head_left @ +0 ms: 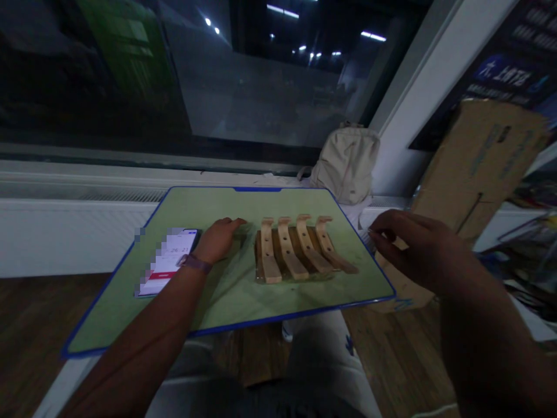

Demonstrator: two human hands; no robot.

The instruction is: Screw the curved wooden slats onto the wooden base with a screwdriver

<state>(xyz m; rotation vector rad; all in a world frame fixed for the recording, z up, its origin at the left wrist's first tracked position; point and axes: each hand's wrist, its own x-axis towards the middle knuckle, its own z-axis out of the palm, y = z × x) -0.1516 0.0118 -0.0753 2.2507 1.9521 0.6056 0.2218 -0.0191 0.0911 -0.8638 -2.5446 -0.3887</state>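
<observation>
Several bent wooden hooks with screw holes [286,248] lie side by side on a shiny brown rectangular piece [257,264], on the green board with a blue rim [235,310]. To their left, my left hand [219,238] is low over the board, index finger stretched toward the hooks and touching none of them; the other fingers are partly hidden. My right hand [404,241] is raised beyond the board's right edge, thumb and fingertips pinched together. Whatever might be in that pinch is too small and dim to make out.
A phone with a lit screen [169,261] lies on the board's left side, beside my left wrist. Behind the board are a white radiator [65,238] and a window; a beige backpack [348,162] leans at the back right. A large cardboard box [474,168] stands at right.
</observation>
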